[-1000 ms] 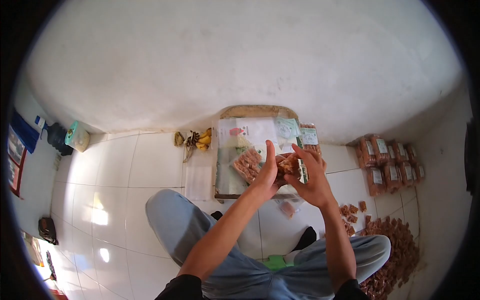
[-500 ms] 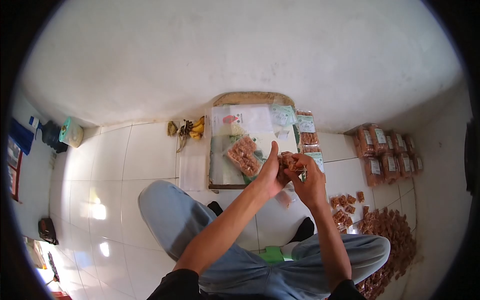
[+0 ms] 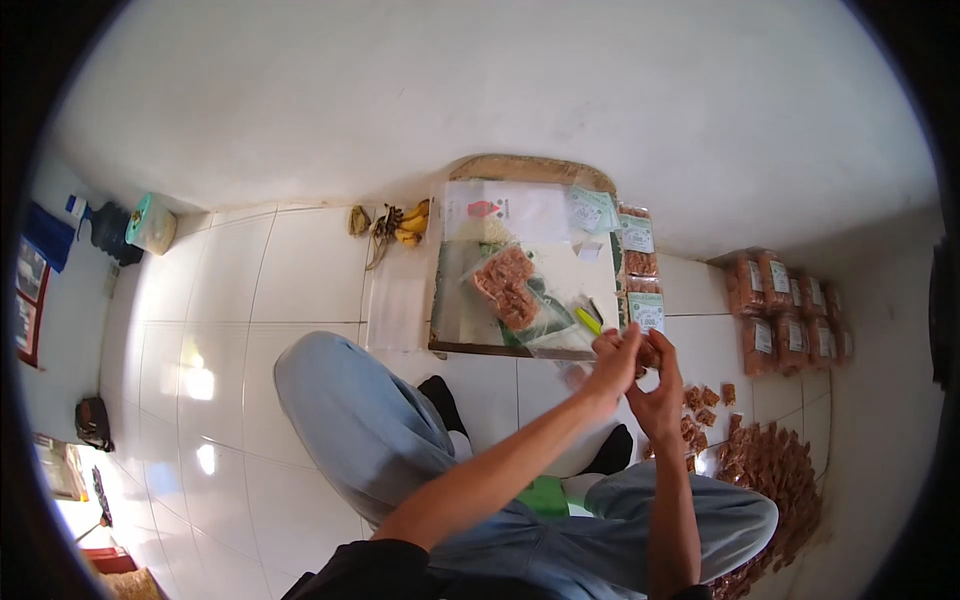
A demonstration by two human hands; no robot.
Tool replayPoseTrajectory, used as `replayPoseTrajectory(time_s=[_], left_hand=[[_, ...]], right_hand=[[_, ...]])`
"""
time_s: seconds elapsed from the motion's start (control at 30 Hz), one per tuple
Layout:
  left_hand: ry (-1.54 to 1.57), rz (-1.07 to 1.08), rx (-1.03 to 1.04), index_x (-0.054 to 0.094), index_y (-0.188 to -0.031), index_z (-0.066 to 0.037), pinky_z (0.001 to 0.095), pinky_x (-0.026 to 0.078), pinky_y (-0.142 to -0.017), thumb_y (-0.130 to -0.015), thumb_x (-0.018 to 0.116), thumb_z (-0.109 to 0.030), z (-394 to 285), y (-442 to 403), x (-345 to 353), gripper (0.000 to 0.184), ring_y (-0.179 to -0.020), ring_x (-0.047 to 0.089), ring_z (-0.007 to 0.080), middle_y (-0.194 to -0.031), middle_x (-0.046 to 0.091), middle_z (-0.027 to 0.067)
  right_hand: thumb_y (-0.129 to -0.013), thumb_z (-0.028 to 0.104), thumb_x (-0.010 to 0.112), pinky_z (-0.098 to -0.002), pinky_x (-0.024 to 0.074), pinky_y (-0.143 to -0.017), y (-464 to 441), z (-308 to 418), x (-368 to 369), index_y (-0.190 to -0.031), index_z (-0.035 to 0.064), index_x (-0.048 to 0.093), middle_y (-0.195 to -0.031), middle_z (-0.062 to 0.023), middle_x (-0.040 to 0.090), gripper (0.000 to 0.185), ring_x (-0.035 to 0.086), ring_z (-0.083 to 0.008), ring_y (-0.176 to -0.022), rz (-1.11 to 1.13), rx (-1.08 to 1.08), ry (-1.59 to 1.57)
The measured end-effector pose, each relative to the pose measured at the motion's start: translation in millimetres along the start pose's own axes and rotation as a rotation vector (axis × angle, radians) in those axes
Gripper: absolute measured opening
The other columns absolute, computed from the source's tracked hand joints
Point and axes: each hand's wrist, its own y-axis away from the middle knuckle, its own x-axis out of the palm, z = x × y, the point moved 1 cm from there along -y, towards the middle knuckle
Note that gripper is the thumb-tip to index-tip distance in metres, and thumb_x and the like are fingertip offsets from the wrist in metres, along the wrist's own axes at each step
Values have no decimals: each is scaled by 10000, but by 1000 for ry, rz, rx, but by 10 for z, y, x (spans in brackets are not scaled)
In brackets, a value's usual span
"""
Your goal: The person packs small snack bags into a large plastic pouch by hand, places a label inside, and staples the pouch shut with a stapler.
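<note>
My left hand [image 3: 612,368] and my right hand [image 3: 657,398] meet just off the front right corner of a low table [image 3: 608,270]. Between their closed fingers sits a small brown snack packet [image 3: 648,354], partly hidden by the fingers. On the table, a larger clear bag of brown snack pieces [image 3: 507,288] lies left of my hands. A yellow-green cutter [image 3: 588,320] rests near the table's front edge, close to my left fingertips. Labelled snack packs [image 3: 640,262] line the table's right side.
Loose small packets [image 3: 700,397] and a big heap of them [image 3: 775,470] lie on the floor at right. Several filled, labelled packs [image 3: 775,285] stand by the wall. Bananas [image 3: 412,222] and a clear plastic sheet [image 3: 397,305] are left of the table.
Both hands have moved right and slightly down, from over the table to beside its corner. The left palm has turned and its fingers have closed. The cutter now shows. The view has shifted a little.
</note>
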Motion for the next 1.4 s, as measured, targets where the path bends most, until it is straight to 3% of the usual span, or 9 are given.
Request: replayPoseTrajectory(time_s=[0.1, 0.3, 0.47, 0.53, 0.63, 0.7, 1.07, 1.23, 1.4], left_hand=[[29, -151, 48, 441, -1142, -30, 252, 485, -693, -1011, 518, -387, 479, 46, 208, 388, -781, 583, 86, -874, 622, 14], [-34, -156, -74, 431, -1087, -11, 265, 494, -842, -999, 544, -368, 707, 263, 409, 385, -910, 604, 118, -969, 593, 51], [-542, -232, -284, 434, -1327, 24, 361, 456, -967, -867, 657, -556, 941, 425, -72, 773, -1076, 608, 252, -1163, 629, 100], [-1119, -95, -159, 503, -1241, -36, 379, 506, -860, -862, 692, -457, 499, 737, -243, 597, -1030, 634, 280, -1139, 633, 84], [-1534, -228, 377, 519, -1069, -109, 419, 502, -695, -795, 746, -260, 290, 780, -464, 387, -884, 619, 303, -945, 574, 70], [-1640, -261, 444, 513, -1073, -106, 427, 497, -691, -756, 765, -185, 137, 645, -481, 413, -934, 595, 308, -975, 538, 92], [-1722, -260, 727, 551, -980, -105, 431, 499, -684, -815, 670, -95, 194, 273, -409, 204, -904, 574, 313, -943, 516, 105], [-1623, -287, 742, 582, -916, -121, 419, 501, -654, -833, 673, -122, 216, 365, -476, 122, -835, 597, 281, -857, 547, 54], [-1564, -327, 822, 616, -862, -123, 389, 499, -618, -853, 688, -162, 196, 456, -488, 82, -761, 614, 259, -803, 566, 39]], right_hand=[[-718, -27, 741, -361, 458, -976, 186, -262, -93, -1359, 24, 443, -1243, -167, 572, 709, 583, -259, -1136, -91, 74, -73], [-756, -5, 730, -371, 481, -917, 525, -495, -319, -1260, 10, 512, -1182, -161, 598, 550, 612, -259, -1062, -37, 118, 144], [-796, 118, 723, -331, 520, -813, 652, -684, -200, -1220, -18, 544, -1004, -139, 682, 480, 658, -204, -930, -81, 447, -70], [-810, 169, 721, -323, 520, -814, 765, -1045, -125, -1228, -27, 538, -1026, -136, 681, 497, 656, -200, -939, 31, 554, -93], [-832, 272, 703, -319, 523, -792, 798, -1036, 37, -1257, -24, 528, -1038, -115, 675, 547, 647, -184, -945, 167, 745, -284], [-812, 211, 687, -295, 514, -737, 710, -989, 163, -1268, 32, 537, -1043, -63, 655, 512, 624, -147, -898, 165, 923, -684], [-865, 337, 667, -296, 498, -687, 273, -996, 573, -1191, 22, 606, -955, -49, 669, 458, 632, -141, -841, 106, 887, -788], [-865, 357, 643, -320, 499, -681, 238, -959, 577, -926, 83, 695, -811, -36, 661, 285, 645, -182, -743, 234, 1078, -920], [-874, 322, 639, -320, 507, -685, 305, -1034, 623, -978, 66, 648, -796, -30, 641, 277, 662, -196, -788, 341, 1189, -1063]])
